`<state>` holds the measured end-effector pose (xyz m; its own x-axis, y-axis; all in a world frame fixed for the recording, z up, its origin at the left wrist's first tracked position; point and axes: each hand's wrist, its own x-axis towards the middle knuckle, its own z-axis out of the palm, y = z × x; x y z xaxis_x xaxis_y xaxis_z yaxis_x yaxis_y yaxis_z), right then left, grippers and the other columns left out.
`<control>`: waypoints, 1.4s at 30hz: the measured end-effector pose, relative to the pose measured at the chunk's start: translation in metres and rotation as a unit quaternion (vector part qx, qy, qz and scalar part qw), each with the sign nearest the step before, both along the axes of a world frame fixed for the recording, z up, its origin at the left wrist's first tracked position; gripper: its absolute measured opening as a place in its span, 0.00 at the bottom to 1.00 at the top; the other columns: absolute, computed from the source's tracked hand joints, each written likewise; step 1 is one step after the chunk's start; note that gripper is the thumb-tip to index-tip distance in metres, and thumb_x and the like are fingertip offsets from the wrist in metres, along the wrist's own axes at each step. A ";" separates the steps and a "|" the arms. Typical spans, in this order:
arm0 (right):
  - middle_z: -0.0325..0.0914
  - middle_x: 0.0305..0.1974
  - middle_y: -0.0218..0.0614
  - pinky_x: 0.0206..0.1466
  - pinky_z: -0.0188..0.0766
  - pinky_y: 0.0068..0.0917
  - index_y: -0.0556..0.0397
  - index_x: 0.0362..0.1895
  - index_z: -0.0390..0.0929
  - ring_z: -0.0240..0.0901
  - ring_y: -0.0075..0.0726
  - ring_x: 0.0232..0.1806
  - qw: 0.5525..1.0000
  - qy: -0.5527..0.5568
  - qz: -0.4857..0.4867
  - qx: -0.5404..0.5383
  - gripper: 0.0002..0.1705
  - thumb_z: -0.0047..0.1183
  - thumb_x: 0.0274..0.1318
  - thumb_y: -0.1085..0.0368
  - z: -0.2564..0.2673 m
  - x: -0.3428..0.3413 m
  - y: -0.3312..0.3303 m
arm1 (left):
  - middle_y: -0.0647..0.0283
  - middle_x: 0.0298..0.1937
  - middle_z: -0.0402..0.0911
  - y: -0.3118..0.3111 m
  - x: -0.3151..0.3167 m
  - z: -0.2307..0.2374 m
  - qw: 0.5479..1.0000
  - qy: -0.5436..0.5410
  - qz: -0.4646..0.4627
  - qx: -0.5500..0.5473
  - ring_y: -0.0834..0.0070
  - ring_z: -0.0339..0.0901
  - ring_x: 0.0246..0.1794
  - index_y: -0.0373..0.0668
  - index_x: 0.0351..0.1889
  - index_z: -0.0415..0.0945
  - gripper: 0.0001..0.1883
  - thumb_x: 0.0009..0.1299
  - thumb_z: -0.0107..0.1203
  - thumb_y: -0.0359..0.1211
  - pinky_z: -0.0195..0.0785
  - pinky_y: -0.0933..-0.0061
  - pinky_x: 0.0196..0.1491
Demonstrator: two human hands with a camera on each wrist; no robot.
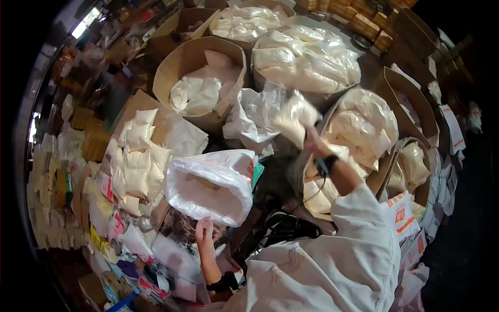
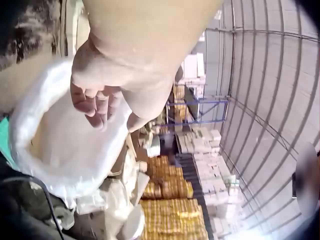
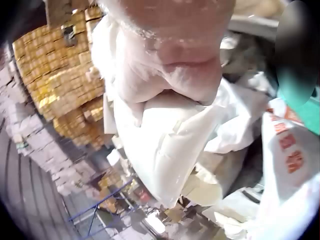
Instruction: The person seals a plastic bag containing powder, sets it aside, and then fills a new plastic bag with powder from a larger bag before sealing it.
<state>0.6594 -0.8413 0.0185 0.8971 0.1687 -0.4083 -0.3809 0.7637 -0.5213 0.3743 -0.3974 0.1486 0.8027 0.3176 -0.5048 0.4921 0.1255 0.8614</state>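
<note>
My right hand (image 1: 314,142) grips a plump cream-coloured plastic packet (image 1: 295,118) by one end, in the air over the gap between the large boxes. It is blurred in the head view. In the right wrist view, fingers and thumb close on the upper end of the packet (image 3: 160,145), which hangs below them. My left hand (image 1: 204,231) hovers at the near rim of a wide-mouthed white sack (image 1: 241,161) with a clear plastic liner. Its fingers (image 2: 100,107) are loosely bent and hold nothing. Inside the sack, pale walls show.
Right of the sack stands a tall box of cream packets (image 1: 358,127). Behind are a heaped box (image 1: 306,57) and a part-filled carton (image 1: 200,78). More packets (image 1: 138,166) lie piled at the left. Crumpled white plastic (image 1: 252,114) lies between the boxes.
</note>
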 end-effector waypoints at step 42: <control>0.82 0.43 0.27 0.43 0.72 0.20 0.50 0.51 0.78 0.78 0.22 0.43 0.945 -0.097 0.143 -0.277 0.12 0.51 0.69 0.60 0.132 -0.191 0.142 | 0.65 0.42 0.83 0.063 -0.152 -0.033 0.987 -0.115 0.097 -0.046 0.84 0.74 0.30 0.42 0.51 0.77 0.11 0.76 0.54 0.35 0.64 0.83 0.32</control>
